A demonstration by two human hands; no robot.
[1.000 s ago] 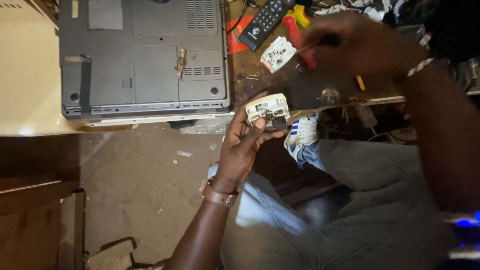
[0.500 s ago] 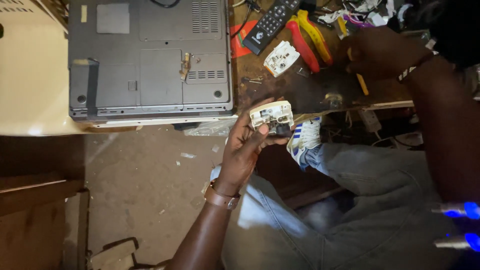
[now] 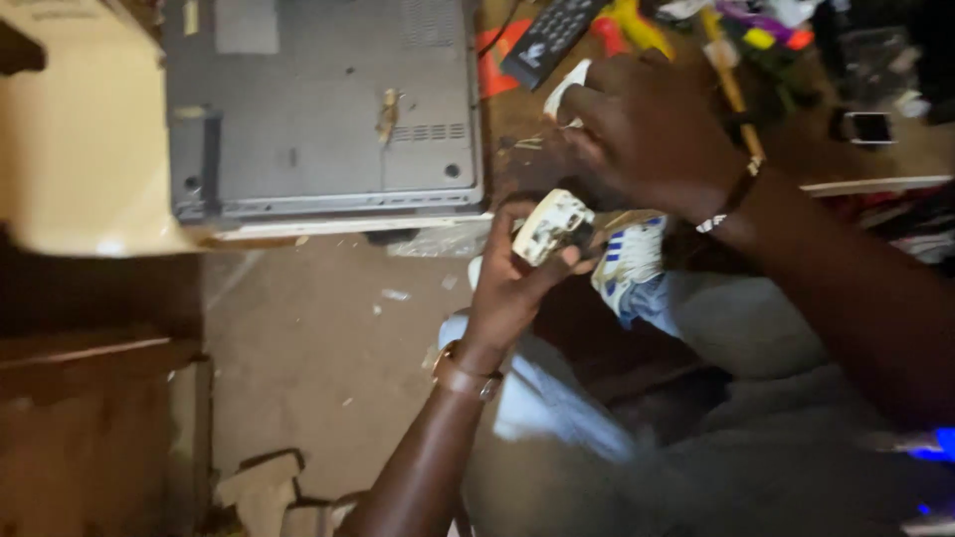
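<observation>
- We see the left hand (image 3: 512,283) clamped around a small white electrical part (image 3: 553,226), thumb across its lower edge and fingers curled behind it.
- The part sits at the top of that grip, just below the edge of the wooden workbench (image 3: 875,159). Its long axis is tilted, running from lower left up to upper right, and its pale face is turned up toward us.
- The right hand (image 3: 652,139) hovers just above and to the right of the held part, fingers bent over the bench. We cannot tell whether it grips anything, since its fingertips are blurred and turned away.
- A white piece (image 3: 563,91) lies at the right hand's fingertips.
- To the left of the grip, an overturned grey laptop (image 3: 318,109) lies bottom side up.
- Above the right hand lie a black remote control (image 3: 552,38) and red- and yellow-handled tools (image 3: 627,18).
- Well right of both hands, a small phone (image 3: 869,126) rests on the bench.
</observation>
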